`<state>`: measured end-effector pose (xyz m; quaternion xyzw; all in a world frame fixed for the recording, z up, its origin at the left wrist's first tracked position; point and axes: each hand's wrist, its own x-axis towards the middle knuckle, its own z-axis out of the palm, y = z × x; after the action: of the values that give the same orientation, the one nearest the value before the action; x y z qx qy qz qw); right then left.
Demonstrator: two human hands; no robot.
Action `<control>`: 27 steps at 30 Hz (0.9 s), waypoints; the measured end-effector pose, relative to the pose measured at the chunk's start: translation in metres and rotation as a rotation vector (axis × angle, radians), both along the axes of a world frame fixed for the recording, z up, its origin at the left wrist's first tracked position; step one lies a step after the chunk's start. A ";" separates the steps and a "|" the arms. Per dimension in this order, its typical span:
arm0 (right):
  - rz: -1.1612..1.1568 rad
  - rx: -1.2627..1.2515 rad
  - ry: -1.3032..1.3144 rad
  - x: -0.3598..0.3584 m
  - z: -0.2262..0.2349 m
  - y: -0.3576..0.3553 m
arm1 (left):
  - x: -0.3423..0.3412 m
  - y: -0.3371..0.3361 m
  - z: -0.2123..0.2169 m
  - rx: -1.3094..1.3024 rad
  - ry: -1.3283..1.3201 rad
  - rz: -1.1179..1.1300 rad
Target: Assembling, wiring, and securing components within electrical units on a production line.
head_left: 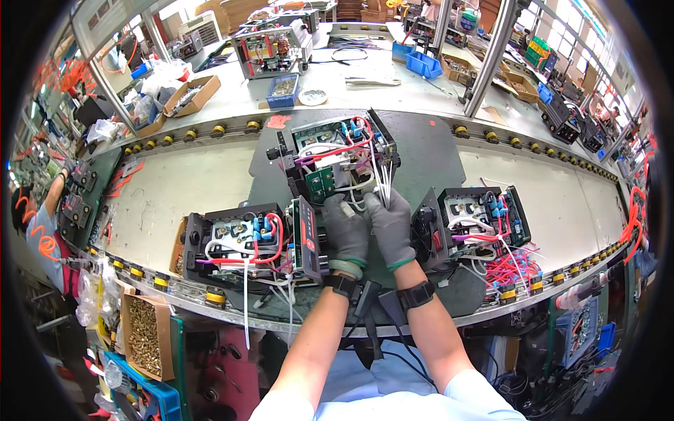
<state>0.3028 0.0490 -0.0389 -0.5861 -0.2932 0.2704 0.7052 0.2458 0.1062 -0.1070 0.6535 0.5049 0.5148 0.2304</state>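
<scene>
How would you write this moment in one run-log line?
Left hand: near middle open unit | Right hand: holds white strips | Flanking: left open unit, right open unit

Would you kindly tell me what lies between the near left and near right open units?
In the head view, the gloved left hand and right hand, over the dark board.

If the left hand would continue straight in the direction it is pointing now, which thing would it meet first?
Probably the near side of the middle open unit, by its green circuit board; how near the left hand is to it, the single view does not show clearly.
</scene>
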 end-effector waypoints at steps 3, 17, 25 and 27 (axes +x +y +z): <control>-0.155 -0.022 -0.258 0.009 -0.019 0.003 | 0.003 -0.003 0.005 -0.086 -0.129 -0.059; -0.089 0.030 -0.059 0.006 -0.032 -0.003 | 0.002 -0.007 0.014 -0.171 -0.195 -0.086; -0.008 -0.054 -0.450 0.005 -0.011 0.011 | -0.002 -0.003 0.006 -0.102 -0.284 -0.161; 0.009 -0.090 -0.411 0.009 -0.016 0.019 | 0.002 -0.006 0.010 -0.098 -0.321 -0.179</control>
<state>0.3114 0.0683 -0.0548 -0.6585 -0.4214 0.1609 0.6025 0.2475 0.0998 -0.0973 0.5931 0.4260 0.5648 0.3844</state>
